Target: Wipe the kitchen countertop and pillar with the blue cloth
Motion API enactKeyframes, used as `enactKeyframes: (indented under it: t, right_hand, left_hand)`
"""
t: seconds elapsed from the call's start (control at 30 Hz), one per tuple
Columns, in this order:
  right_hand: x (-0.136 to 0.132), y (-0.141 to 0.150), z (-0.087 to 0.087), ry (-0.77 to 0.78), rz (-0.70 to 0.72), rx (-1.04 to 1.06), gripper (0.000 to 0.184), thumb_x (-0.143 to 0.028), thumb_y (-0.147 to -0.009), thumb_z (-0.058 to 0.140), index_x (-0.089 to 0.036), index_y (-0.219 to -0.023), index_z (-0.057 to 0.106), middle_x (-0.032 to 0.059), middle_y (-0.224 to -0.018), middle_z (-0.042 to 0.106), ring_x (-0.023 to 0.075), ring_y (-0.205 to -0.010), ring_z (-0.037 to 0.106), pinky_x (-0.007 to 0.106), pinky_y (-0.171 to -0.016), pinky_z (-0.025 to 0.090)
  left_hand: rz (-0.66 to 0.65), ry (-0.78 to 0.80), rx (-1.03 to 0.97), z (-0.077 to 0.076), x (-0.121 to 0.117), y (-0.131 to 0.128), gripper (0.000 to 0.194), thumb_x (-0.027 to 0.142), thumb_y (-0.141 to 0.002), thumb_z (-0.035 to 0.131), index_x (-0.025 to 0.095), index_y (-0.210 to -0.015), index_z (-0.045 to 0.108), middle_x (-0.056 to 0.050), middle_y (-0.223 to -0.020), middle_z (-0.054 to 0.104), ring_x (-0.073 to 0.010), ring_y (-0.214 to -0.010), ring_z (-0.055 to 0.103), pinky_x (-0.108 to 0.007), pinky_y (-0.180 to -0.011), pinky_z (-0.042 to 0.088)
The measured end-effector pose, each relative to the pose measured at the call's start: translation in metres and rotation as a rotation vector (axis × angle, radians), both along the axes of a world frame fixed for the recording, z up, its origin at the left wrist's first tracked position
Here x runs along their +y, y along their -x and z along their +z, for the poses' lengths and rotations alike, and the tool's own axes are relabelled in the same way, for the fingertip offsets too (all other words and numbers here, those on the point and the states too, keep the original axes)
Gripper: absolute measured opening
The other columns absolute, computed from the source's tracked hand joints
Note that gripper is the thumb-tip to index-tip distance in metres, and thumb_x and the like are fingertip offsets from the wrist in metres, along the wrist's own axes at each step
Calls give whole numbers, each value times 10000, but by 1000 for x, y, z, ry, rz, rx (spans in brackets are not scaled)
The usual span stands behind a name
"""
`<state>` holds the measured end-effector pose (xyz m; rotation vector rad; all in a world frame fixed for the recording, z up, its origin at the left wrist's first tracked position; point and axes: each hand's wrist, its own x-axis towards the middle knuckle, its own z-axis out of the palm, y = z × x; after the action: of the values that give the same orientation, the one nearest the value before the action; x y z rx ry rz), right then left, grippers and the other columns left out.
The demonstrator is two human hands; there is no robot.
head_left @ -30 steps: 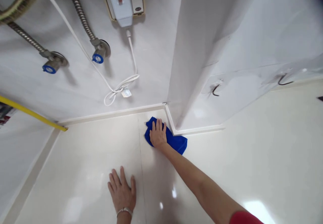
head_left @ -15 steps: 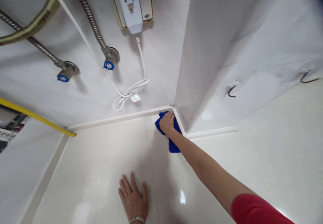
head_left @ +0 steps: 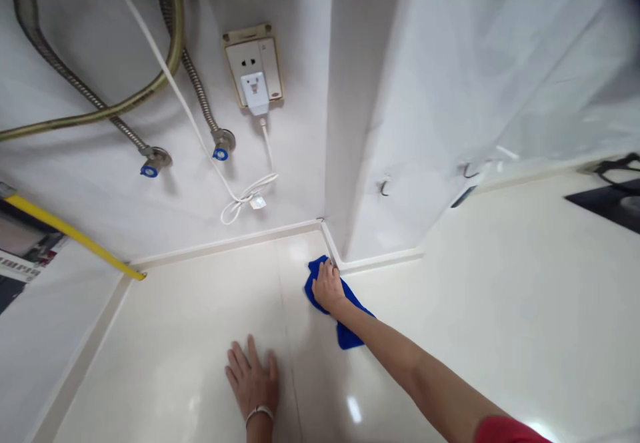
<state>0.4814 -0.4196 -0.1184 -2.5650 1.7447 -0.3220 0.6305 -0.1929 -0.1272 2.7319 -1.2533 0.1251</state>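
Head view is showing the right hand (head_left: 328, 286) bearing on a soft, matte blue cloth (head_left: 349, 338), its fingers bending over the fabric; whether they are pinching it cannot be told. The cloth is lying rumpled on a glossy cream surface (head_left: 200, 343), right beside the white raised edging (head_left: 225, 244) where it is turning around a smooth, pale wall column (head_left: 367, 163). That projecting column and its edging are blocking the way beyond the cloth. The left hand (head_left: 254, 384), wearing a thin silvery bracelet (head_left: 259, 411), is resting palm down on the surface, fingers spreading open and holding nothing. A thin seam is running between the hands. Above, ribbed metal hoses (head_left: 75, 83) are leading to two blue-capped valves (head_left: 150, 166), a brass-coloured hose (head_left: 135, 100) is curving across them, and a looped white cord (head_left: 243, 198) is hanging below a plug (head_left: 255, 93). A yellow bar (head_left: 75, 233) is slanting at left; two dark hooks (head_left: 384, 188) are jutting from the column.
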Motion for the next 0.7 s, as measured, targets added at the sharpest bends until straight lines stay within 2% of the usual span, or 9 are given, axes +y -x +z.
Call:
enactKeyframes:
  t: [0.07, 0.17, 0.27, 0.37, 0.47, 0.7]
  right_hand:
    - [29, 18, -3, 2, 18, 5, 663, -274, -909, 363, 100, -1455, 314, 317, -1506, 327, 412, -1379, 353, 587, -1101, 285]
    - [72, 47, -9, 21, 106, -15, 678, -359, -927, 387, -27, -1511, 297, 217, -1575, 264, 363, -1442, 273, 552, -1153, 249]
    - [109, 78, -11, 38, 231, -57, 684, -385, -939, 414, -67, -1528, 272, 178, -1609, 193, 328, -1485, 175, 501, -1202, 190]
    - [134, 115, -8, 17, 321, -92, 685, -372, -941, 428, -108, -1545, 239, 152, -1622, 156, 307, -1496, 142, 506, -1226, 123]
    - [145, 159, -3, -29, 339, -119, 683, -362, -943, 425, -167, -1559, 201, 120, -1628, 159, 285, -1497, 147, 532, -1229, 96]
    - [136, 271, 1, -65, 132, -104, 667, -338, -919, 453, -190, -1542, 267, 102, -1612, 237, 264, -1477, 216, 514, -1219, 147]
  left_hand:
    - [-2, 29, 7, 2, -1, 1, 637, 440, -925, 356, 121, -1475, 384, -244, -1592, 251, -365, -1508, 127, -564, -1194, 205]
    - [-7, 79, 23, 6, -2, 1, 644, 459, -926, 334, 124, -1473, 389, -246, -1587, 256, -365, -1505, 142, -570, -1189, 213]
    - [-10, 90, 59, 12, -4, 2, 661, 497, -924, 311, 134, -1470, 394, -244, -1584, 265, -366, -1497, 176, -567, -1189, 216]
    - [-17, 81, 90, 18, -6, 3, 693, 540, -918, 278, 135, -1469, 395, -245, -1581, 269, -366, -1492, 195, -563, -1193, 206]
    - [-27, 72, 98, 23, -7, 3, 749, 592, -903, 226, 130, -1470, 390, -252, -1570, 280, -373, -1490, 195, -571, -1188, 205]
    - [-53, 47, 76, 22, -13, 0, 840, 668, -854, 173, 133, -1462, 394, -251, -1556, 296, -390, -1472, 221, -588, -1163, 240]
